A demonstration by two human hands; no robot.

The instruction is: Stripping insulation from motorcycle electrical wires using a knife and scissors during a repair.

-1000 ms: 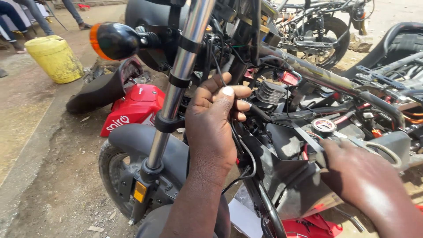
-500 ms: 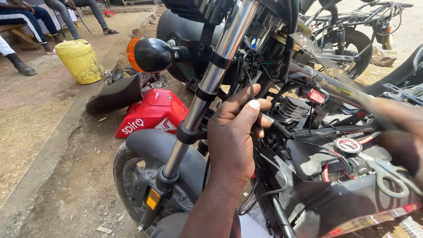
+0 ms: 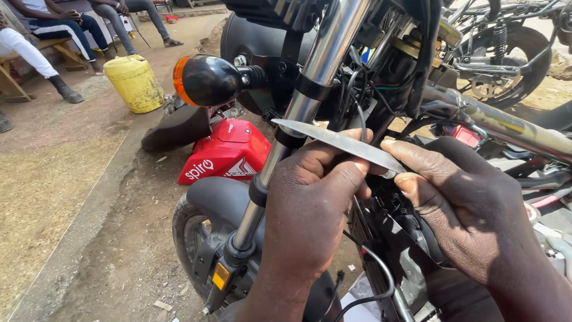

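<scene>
Now both your hands have come together on a thin metal blade (image 3: 339,143), which wasn't in view a second ago. Your left hand (image 3: 310,209) pinches it near the middle, and your right hand (image 3: 465,209) clasps its handle end. It lies level just beside the chrome fork tube (image 3: 310,89), in front of the wiring (image 3: 357,101).

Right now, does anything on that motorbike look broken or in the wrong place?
Yes. A red body panel lies on the dirt beside the front wheel, off the bike. Loose black wires hang bare behind the fork. The left hand and right hand hold a knife blade there.
</scene>
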